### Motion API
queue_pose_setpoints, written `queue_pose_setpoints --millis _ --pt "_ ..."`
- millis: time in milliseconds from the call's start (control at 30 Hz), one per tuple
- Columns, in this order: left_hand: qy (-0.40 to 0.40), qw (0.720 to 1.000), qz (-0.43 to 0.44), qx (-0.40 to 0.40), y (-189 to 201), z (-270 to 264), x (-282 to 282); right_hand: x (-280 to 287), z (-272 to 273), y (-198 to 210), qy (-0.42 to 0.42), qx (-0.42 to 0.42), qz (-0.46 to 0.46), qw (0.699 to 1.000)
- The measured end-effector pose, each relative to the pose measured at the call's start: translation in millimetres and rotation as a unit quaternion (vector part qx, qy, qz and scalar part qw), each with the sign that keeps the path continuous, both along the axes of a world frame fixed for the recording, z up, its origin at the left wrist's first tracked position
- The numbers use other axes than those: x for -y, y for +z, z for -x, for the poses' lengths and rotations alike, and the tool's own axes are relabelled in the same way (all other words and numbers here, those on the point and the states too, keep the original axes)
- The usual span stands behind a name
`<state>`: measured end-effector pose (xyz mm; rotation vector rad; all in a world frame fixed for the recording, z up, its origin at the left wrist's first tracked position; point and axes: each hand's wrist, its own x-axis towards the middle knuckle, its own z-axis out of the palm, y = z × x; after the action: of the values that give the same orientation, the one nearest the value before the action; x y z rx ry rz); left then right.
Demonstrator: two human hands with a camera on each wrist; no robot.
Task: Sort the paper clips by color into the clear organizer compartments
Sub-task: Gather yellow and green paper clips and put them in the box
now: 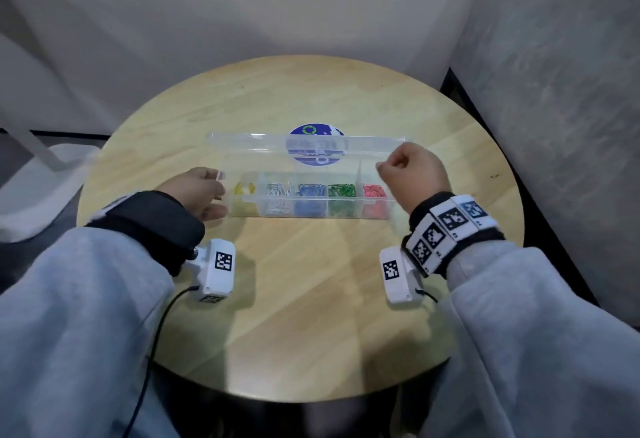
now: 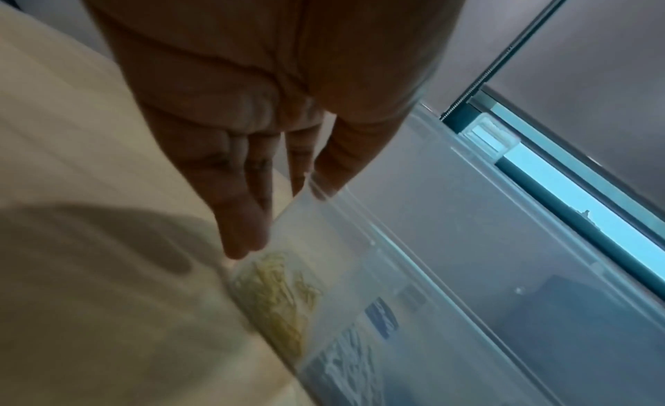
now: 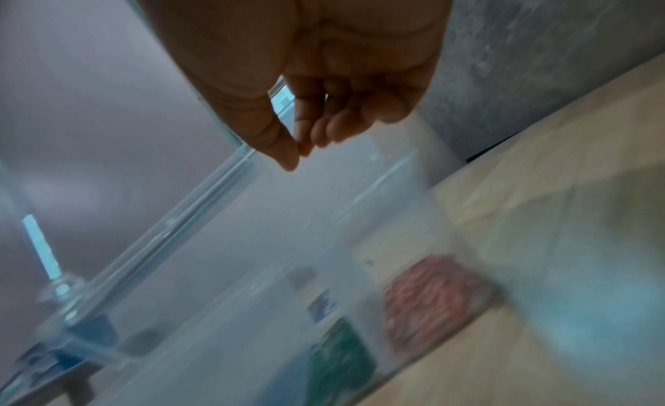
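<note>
Sorting looks done. Left grip and right grip pinch lid ends. Next: likely close lid evenly onto organizer.

Lit softly from overhead in head view, with faint shadows on the table; bent at edges by wide angle. Dim and motion-blurred in both wrist views, smeared across the organizer.
</note>
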<state>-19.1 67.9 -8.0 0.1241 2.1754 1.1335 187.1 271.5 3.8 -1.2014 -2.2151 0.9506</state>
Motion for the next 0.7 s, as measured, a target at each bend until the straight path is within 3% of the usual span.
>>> queue_pose_setpoints --millis 133,300,433,600,700 --pt "0.039 0.998 -0.051 -0.015 -9 0 2 -18 -20 -3 -0.045 0.007 0.011 0.999" --pt "0.066 0.995 -0.066 -0.038 -13 -10 2 -18 -24 -3 0.068 0.02 0.002 0.997" --pt "0.045 0.994 -0.09 -0.038 -13 -15 5 -15 -30 -5 0.076 -0.021 0.077 0.994" --pt "0.006 0.993 -0.112 -0.024 -10 -19 17 -18 -32 -8 0.064 -0.033 0.086 0.994" --pt "0.005 0.992 -0.128 -0.019 -7 -21 21 -17 -29 -7 0.072 0.001 0.074 0.995"
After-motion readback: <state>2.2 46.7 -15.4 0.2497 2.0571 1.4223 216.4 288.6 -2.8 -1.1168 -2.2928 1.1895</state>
